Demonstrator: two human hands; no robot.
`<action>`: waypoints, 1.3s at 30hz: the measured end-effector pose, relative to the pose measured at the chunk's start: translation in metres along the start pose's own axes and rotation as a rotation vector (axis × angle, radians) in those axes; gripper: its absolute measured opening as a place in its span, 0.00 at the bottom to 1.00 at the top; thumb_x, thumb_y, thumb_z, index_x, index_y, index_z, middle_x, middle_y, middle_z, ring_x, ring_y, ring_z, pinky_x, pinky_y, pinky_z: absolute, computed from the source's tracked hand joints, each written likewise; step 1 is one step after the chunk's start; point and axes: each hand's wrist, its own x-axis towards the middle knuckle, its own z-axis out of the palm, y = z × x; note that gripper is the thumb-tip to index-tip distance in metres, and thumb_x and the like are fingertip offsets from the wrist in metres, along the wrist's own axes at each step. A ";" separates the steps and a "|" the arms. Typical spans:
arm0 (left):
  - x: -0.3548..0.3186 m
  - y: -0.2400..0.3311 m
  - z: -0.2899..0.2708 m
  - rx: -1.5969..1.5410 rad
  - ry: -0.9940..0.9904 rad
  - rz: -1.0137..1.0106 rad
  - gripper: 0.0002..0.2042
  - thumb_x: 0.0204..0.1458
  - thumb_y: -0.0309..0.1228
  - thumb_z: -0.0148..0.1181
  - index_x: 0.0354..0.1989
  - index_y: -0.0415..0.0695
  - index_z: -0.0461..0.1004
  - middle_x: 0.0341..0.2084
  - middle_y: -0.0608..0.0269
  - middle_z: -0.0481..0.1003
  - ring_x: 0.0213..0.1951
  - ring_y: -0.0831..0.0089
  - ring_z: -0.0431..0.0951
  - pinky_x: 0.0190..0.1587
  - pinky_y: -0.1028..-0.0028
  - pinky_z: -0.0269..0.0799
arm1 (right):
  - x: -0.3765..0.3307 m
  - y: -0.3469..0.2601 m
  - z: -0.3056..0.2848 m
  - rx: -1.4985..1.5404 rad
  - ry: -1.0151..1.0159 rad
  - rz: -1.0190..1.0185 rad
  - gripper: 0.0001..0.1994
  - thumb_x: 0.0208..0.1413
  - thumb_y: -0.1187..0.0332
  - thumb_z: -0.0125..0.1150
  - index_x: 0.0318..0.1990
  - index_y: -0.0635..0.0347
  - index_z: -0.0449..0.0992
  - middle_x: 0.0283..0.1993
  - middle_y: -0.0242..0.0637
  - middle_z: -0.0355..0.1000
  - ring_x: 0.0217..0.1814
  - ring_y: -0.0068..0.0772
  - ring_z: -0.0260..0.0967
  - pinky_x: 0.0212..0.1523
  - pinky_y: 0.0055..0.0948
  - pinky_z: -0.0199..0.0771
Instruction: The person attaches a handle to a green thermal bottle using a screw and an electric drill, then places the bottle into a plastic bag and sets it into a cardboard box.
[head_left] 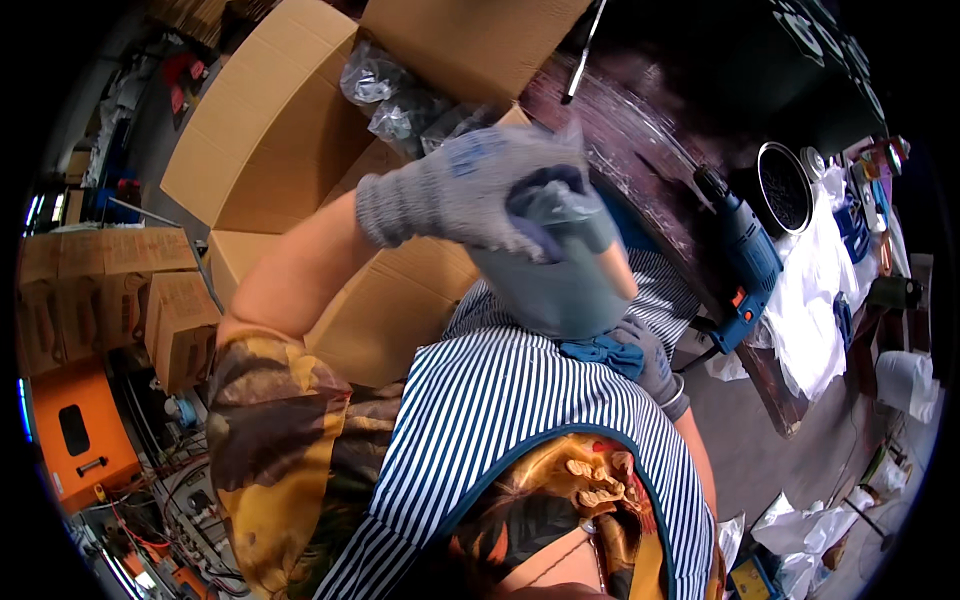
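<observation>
My left hand [500,185], in a grey knit glove with dark-coated fingers, is closed round the top of a grey-blue, rounded object in clear plastic [560,285]. It is tilted, blurred by motion, and carries a tan-orange patch on its right side; I cannot tell its exact kind. Below and to the right, my right hand [655,368], also gloved in grey, is bunched on a teal cloth [605,352] against the object's lower end. The right fingers are partly hidden. Beyond my left hand, an open cardboard box [270,130] contains several plastic-wrapped pieces [395,100].
On the dark worktable [640,130] at right lie a blue power drill [745,245], a black-filled round container [785,188] and white plastic sheeting [805,310]. A screwdriver-like rod [583,60] points down above it. Stacked cartons [110,285] and an orange machine [80,435] stand left.
</observation>
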 end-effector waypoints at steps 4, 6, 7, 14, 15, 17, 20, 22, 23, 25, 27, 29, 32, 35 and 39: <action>-0.077 0.023 -0.004 -0.403 0.144 -0.623 0.29 0.37 0.39 0.77 0.51 0.43 0.79 0.46 0.59 0.80 0.49 0.66 0.80 0.58 0.65 0.73 | 0.026 -0.004 -0.015 0.076 0.081 0.009 0.17 0.49 0.58 0.66 0.43 0.57 0.78 0.44 0.40 0.75 0.51 0.48 0.69 0.56 0.40 0.68; -0.122 0.035 -0.012 -0.462 0.355 -0.860 0.29 0.38 0.33 0.74 0.54 0.40 0.78 0.47 0.58 0.80 0.49 0.67 0.80 0.58 0.67 0.73 | 0.047 -0.019 -0.020 -0.076 0.219 -0.052 0.17 0.52 0.63 0.66 0.50 0.56 0.79 0.55 0.43 0.74 0.57 0.48 0.69 0.60 0.43 0.68; -0.140 0.035 -0.023 -0.514 0.454 -0.928 0.29 0.39 0.30 0.72 0.55 0.39 0.77 0.49 0.57 0.80 0.50 0.67 0.80 0.58 0.67 0.73 | 0.050 -0.020 -0.019 -0.106 0.310 -0.063 0.19 0.54 0.65 0.66 0.53 0.57 0.78 0.59 0.44 0.73 0.61 0.48 0.69 0.63 0.43 0.67; -0.217 -0.015 -0.127 0.530 0.293 -0.741 0.19 0.50 0.29 0.64 0.52 0.40 0.78 0.49 0.52 0.79 0.48 0.58 0.80 0.58 0.61 0.73 | 0.018 -0.024 -0.008 0.235 0.514 0.359 0.18 0.56 0.76 0.60 0.56 0.64 0.76 0.55 0.46 0.76 0.60 0.42 0.73 0.62 0.37 0.70; -0.200 -0.045 -0.122 0.855 0.078 -0.578 0.18 0.51 0.31 0.64 0.50 0.42 0.79 0.48 0.52 0.80 0.47 0.57 0.80 0.57 0.60 0.73 | 0.016 -0.031 -0.007 0.194 0.522 0.395 0.17 0.57 0.74 0.61 0.54 0.64 0.77 0.54 0.45 0.76 0.59 0.42 0.73 0.61 0.37 0.70; -0.251 -0.175 -0.053 0.934 -0.134 -0.740 0.21 0.46 0.34 0.66 0.52 0.51 0.78 0.50 0.48 0.77 0.53 0.52 0.74 0.60 0.58 0.67 | 0.015 -0.027 -0.009 -0.004 0.420 0.278 0.16 0.59 0.70 0.62 0.54 0.63 0.77 0.54 0.46 0.76 0.57 0.45 0.74 0.59 0.38 0.72; -0.205 -0.215 0.018 0.556 -0.152 -0.725 0.15 0.47 0.39 0.63 0.44 0.53 0.82 0.40 0.51 0.80 0.45 0.50 0.77 0.52 0.57 0.71 | 0.013 -0.049 -0.021 0.034 0.354 0.362 0.17 0.58 0.65 0.63 0.54 0.60 0.78 0.54 0.47 0.75 0.57 0.47 0.73 0.59 0.40 0.71; -0.224 -0.276 0.072 0.463 -0.110 -0.593 0.14 0.48 0.42 0.62 0.40 0.51 0.82 0.36 0.53 0.81 0.43 0.48 0.77 0.51 0.55 0.71 | 0.004 -0.047 -0.029 0.050 0.344 0.384 0.19 0.57 0.62 0.63 0.56 0.55 0.77 0.55 0.45 0.74 0.57 0.47 0.72 0.59 0.40 0.71; -0.229 -0.294 0.099 0.558 -0.249 -0.838 0.14 0.48 0.43 0.62 0.41 0.53 0.82 0.37 0.54 0.81 0.47 0.50 0.77 0.53 0.54 0.70 | -0.002 -0.047 -0.032 0.025 0.382 0.399 0.20 0.57 0.63 0.64 0.57 0.56 0.77 0.55 0.45 0.74 0.57 0.46 0.72 0.59 0.40 0.72; -0.237 -0.335 0.108 0.708 -0.196 -0.643 0.20 0.41 0.44 0.66 0.44 0.51 0.81 0.41 0.54 0.80 0.50 0.54 0.76 0.49 0.57 0.73 | -0.017 -0.047 -0.042 -0.009 0.442 0.411 0.21 0.57 0.63 0.64 0.58 0.56 0.76 0.55 0.44 0.74 0.56 0.46 0.73 0.58 0.40 0.73; -0.192 -0.320 0.082 0.639 -0.445 -0.653 0.31 0.38 0.48 0.71 0.54 0.52 0.76 0.48 0.55 0.79 0.58 0.58 0.73 0.54 0.56 0.73 | -0.025 -0.045 -0.043 -0.146 0.724 0.492 0.20 0.56 0.66 0.65 0.57 0.58 0.76 0.55 0.44 0.75 0.55 0.46 0.73 0.56 0.39 0.74; -0.109 -0.272 0.003 0.631 -0.892 -0.916 0.40 0.40 0.52 0.73 0.62 0.45 0.70 0.52 0.55 0.78 0.57 0.56 0.76 0.58 0.61 0.73 | -0.029 -0.039 -0.053 -0.446 0.991 0.625 0.26 0.55 0.63 0.67 0.61 0.59 0.72 0.52 0.45 0.74 0.52 0.46 0.72 0.53 0.42 0.72; 0.048 -0.159 -0.050 0.988 -0.066 -0.435 0.22 0.53 0.44 0.66 0.50 0.43 0.75 0.43 0.56 0.79 0.44 0.59 0.81 0.47 0.64 0.78 | -0.036 -0.005 -0.064 -0.869 1.012 0.817 0.34 0.56 0.54 0.65 0.68 0.54 0.65 0.54 0.44 0.69 0.53 0.48 0.67 0.54 0.46 0.67; 0.248 -0.071 -0.020 0.340 0.438 0.126 0.28 0.55 0.46 0.66 0.60 0.44 0.72 0.51 0.53 0.77 0.46 0.57 0.80 0.50 0.65 0.76 | -0.037 0.014 -0.067 -0.931 0.892 0.992 0.37 0.55 0.50 0.64 0.71 0.51 0.62 0.55 0.43 0.67 0.54 0.48 0.64 0.55 0.48 0.65; 0.385 -0.032 0.042 0.444 0.425 -0.161 0.39 0.42 0.56 0.71 0.64 0.52 0.69 0.52 0.46 0.74 0.51 0.49 0.77 0.54 0.56 0.73 | -0.038 0.028 -0.063 -0.933 0.937 0.950 0.38 0.53 0.50 0.64 0.71 0.48 0.62 0.55 0.45 0.66 0.53 0.49 0.63 0.54 0.48 0.66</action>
